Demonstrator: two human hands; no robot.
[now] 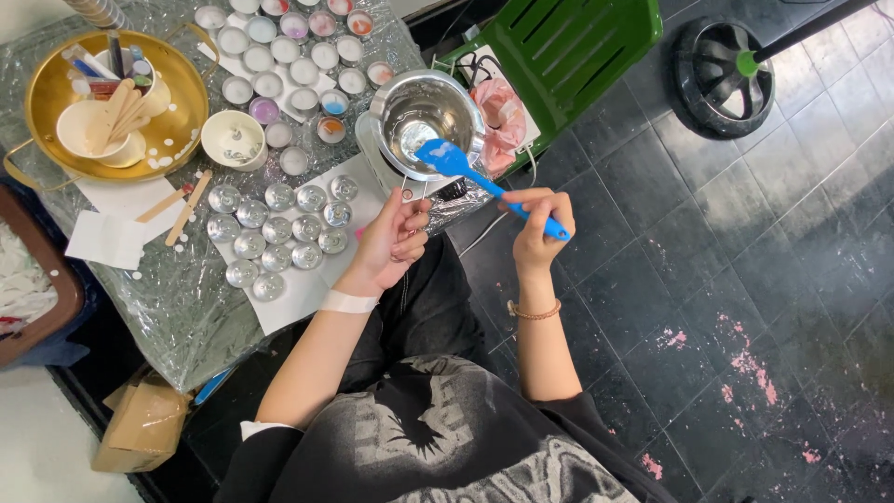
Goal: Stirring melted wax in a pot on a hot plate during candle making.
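Observation:
My right hand [538,224] grips the handle of a blue silicone spatula [466,170]; its blade, smeared with white wax, rests over the rim of a steel pot [424,116]. The pot holds clear liquid and sits on a small hot plate. My left hand [396,237] hovers just left of the pot's base, fingers loosely curled, and holds nothing. It lies beside a group of small empty metal cups [279,233] laid out on white paper.
Several filled candle cups [298,65] stand behind the empty ones. A gold tray [42,88] with bowls and wooden sticks sits far left. A green plastic crate [568,47] and a black wheeled base [726,65] stand on the dark tiled floor.

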